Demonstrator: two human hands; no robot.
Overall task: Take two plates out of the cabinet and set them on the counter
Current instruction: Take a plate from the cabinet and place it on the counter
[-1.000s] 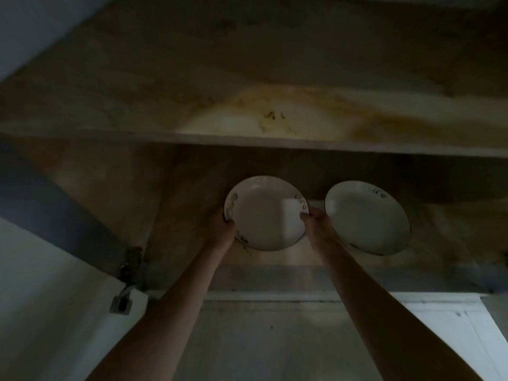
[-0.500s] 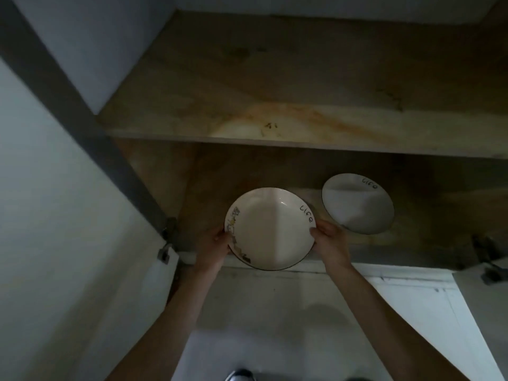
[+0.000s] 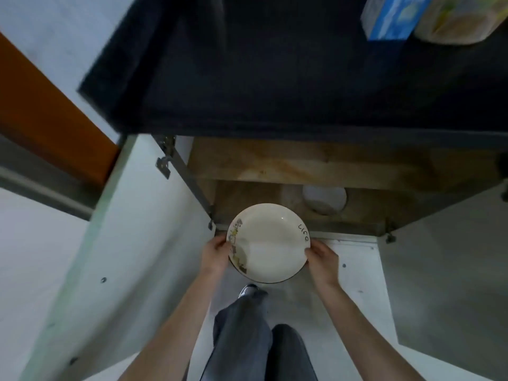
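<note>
Fingers (image 3: 223, 244) of the left hand (image 3: 215, 255) are curled onto the left rim of the plate (image 3: 268, 242), and the right hand (image 3: 323, 259) pinches the opposite rim, so both hands are clamped on this one plate, holding it level in the air. It hangs just outside the cabinet (image 3: 275, 166), in front of the lower shelf's front edge and above the person's legs (image 3: 247, 325), touching nothing but the hands. There's a small drawing along its left side and some lettering on the right rim. Look past it: a second plate (image 3: 324, 198) sits inside, toward the back of the lower shelf and right of centre, partly in shadow under the upper shelf. The cabinet door (image 3: 123, 243) stands wide open at the left. Above it all runs the dark desk (image 3: 247, 78), its front edge overhanging the cabinet, with a blue box (image 3: 390, 17) and a round container (image 3: 453, 20) at its far right corner. By my reckoning the job is early: one plate is out but not set down, the other waits untouched inside.
</note>
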